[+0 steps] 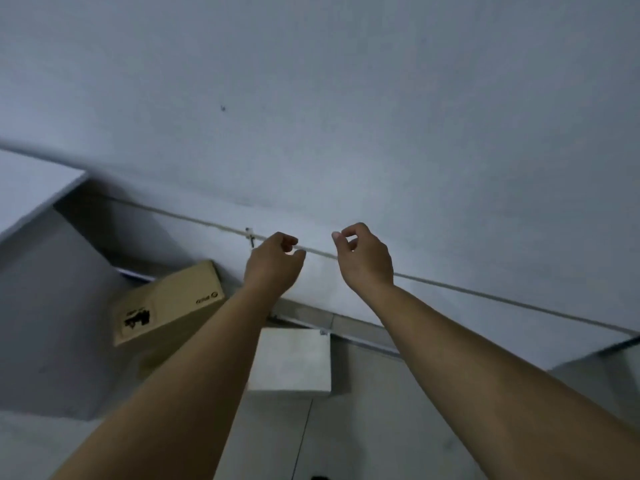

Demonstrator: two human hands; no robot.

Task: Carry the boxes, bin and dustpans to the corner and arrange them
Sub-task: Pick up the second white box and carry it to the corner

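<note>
Lying tilted, cardboard box (168, 303) points toward wall (346, 116).

A bare storage corner before me: plain grey wall (346, 98) with a surface-run cable (485, 294), cardboard box (166, 303) and white box (291, 362) on the floor.

Dim, flat indoor light with a cool blue-grey cast; no source visible. Wall (346, 98) evenly lit, no glare. Soft dark shadow under the white slab (31, 188) at left. Overall soft, slight motion blur; print on the cardboard box (169, 303) is smeared. Wide-angle bend: the cable (485, 292) along the wall curves, horizon tilted. Forearms near the bottom edge are stretched and darker.
</note>
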